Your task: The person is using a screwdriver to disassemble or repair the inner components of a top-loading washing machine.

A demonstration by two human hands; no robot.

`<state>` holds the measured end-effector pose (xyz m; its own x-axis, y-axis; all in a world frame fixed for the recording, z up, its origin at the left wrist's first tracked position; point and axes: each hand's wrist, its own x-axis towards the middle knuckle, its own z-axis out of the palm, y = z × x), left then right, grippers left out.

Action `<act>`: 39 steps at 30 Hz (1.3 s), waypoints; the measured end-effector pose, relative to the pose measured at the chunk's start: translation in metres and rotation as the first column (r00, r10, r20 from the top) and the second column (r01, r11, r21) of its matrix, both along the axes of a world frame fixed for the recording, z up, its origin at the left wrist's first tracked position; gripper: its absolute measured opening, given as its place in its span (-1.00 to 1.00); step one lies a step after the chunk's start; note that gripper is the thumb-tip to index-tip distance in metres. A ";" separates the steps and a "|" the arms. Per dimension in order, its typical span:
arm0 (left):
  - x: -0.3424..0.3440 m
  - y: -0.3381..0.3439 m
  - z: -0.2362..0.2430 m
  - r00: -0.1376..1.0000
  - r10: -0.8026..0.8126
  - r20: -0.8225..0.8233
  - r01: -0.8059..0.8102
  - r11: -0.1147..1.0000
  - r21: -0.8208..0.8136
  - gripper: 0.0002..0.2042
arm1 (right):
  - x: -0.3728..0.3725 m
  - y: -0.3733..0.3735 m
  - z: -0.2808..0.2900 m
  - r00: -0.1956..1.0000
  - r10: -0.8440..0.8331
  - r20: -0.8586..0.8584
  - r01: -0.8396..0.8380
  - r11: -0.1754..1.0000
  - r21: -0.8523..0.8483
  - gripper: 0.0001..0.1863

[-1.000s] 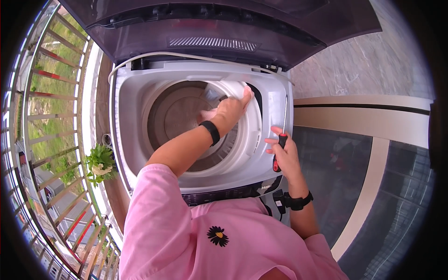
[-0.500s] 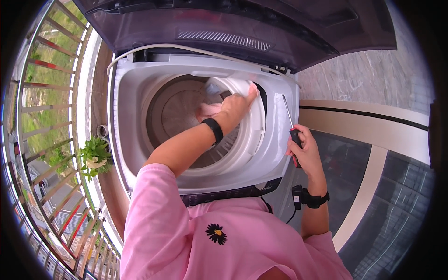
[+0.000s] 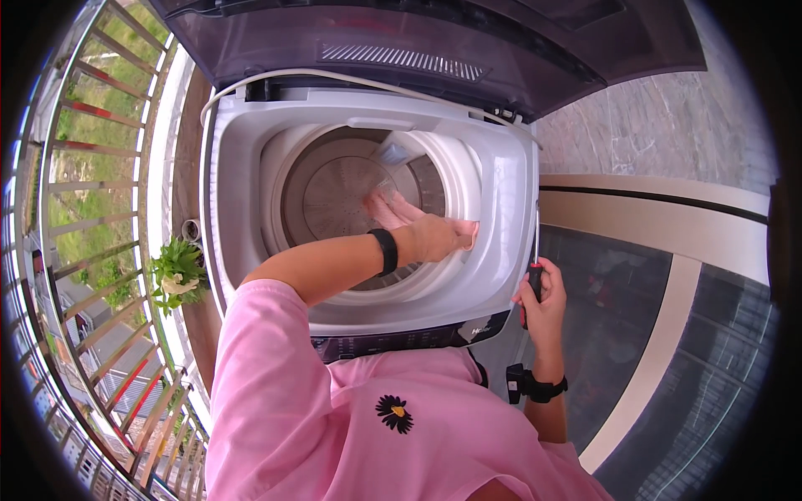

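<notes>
Now I see my left hand [image 3: 434,238] reaching into the white washing machine [image 3: 510,192], fingers spread flat on the inner rim of the drum [image 3: 334,188] at its right side. My right hand [image 3: 543,301] is closed around a screwdriver [image 3: 533,271], blade up, just beside the machine's right edge.

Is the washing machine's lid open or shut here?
Open. The dark lid is swung up behind the tub, the drum is exposed, and the left hand reaches inside the opening.
</notes>
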<state>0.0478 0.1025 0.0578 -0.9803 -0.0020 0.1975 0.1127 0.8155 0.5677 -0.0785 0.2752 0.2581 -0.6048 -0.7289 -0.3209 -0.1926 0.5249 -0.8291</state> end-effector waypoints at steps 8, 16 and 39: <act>-0.018 0.004 0.047 0.941 0.198 0.274 -0.237 0.965 0.116 -0.54 | 0.008 0.011 0.001 0.994 0.010 -0.106 -0.008 1.000 0.017 -0.57; -0.043 -0.009 -0.001 0.903 -0.106 0.417 -0.116 0.873 0.473 -0.63 | 0.028 0.001 -0.002 0.994 0.082 -0.070 -0.081 0.996 0.023 -0.57; 0.042 0.007 0.072 0.811 -0.472 0.346 0.046 0.641 0.766 -0.82 | 0.034 0.035 0.002 0.975 0.071 -0.208 -0.084 0.995 -0.053 -0.58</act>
<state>0.0893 0.1092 0.1299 -0.9105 0.3415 -0.2333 -0.2015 0.1262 0.9713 -0.0449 0.3103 0.2605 -0.5941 -0.7905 -0.1488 -0.4007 0.4512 -0.7974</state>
